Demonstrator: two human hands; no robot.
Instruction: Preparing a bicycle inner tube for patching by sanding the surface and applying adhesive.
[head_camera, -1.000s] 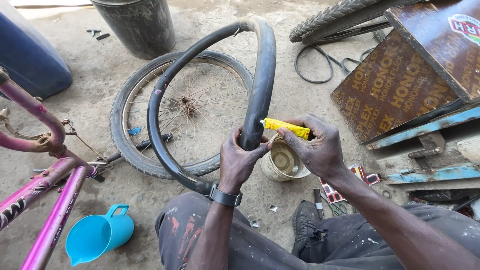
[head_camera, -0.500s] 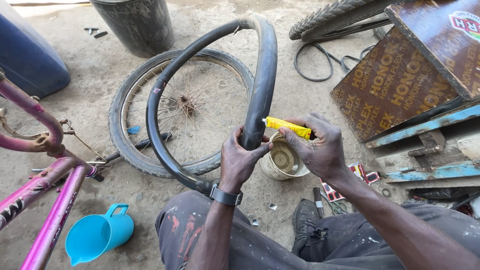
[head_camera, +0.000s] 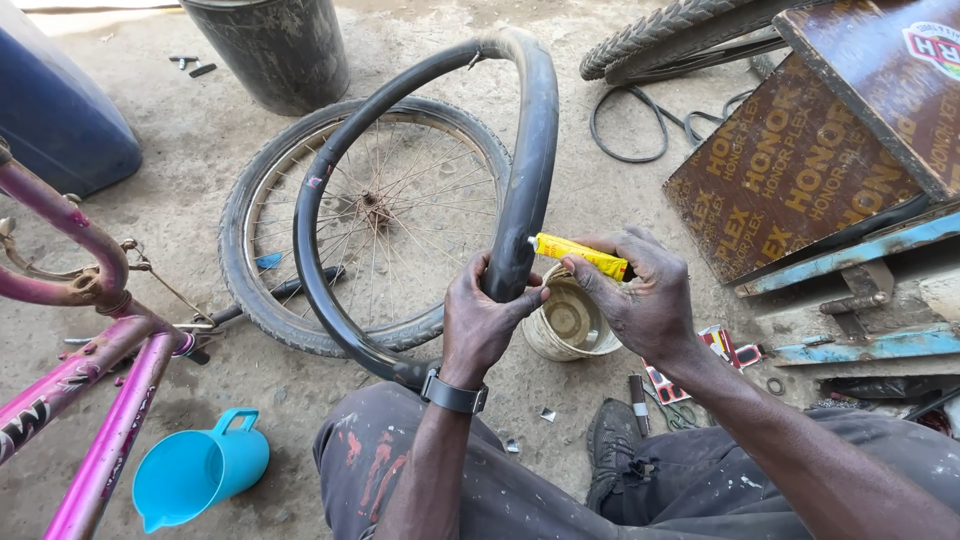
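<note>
A brown board crate (head_camera: 800, 170) fills the upper right of the frame, leaning over blue-painted wooden rails (head_camera: 850, 250). At the far left a blue drum (head_camera: 60, 120) sits against the edge, and below it the pink bicycle frame (head_camera: 90, 350) runs down to the lower left corner. A dark bucket (head_camera: 270, 50) stands at the top, left of centre. Flat on the concrete in the middle lies a spoked bicycle wheel (head_camera: 370, 215); bare ground shows between it and the crate, crossed only by a loop of black cable (head_camera: 640, 125).

Standing over the wheel is the black inner tube (head_camera: 525, 140), arching up to the top edge of the frame and curving down toward the person's knee at lower centre. The left hand (head_camera: 485, 320) is wrapped tight around the tube just right of centre, thumb across its front. The right hand (head_camera: 640, 295) pinches a yellow glue tube (head_camera: 580, 255) between fingers and thumb, its nozzle touching the inner tube just above the left thumb. Beneath both hands sits a small white tub (head_camera: 570, 320), open-topped. A turquoise plastic jug (head_camera: 200, 470) lies at lower left, just beside the pink frame.
</note>
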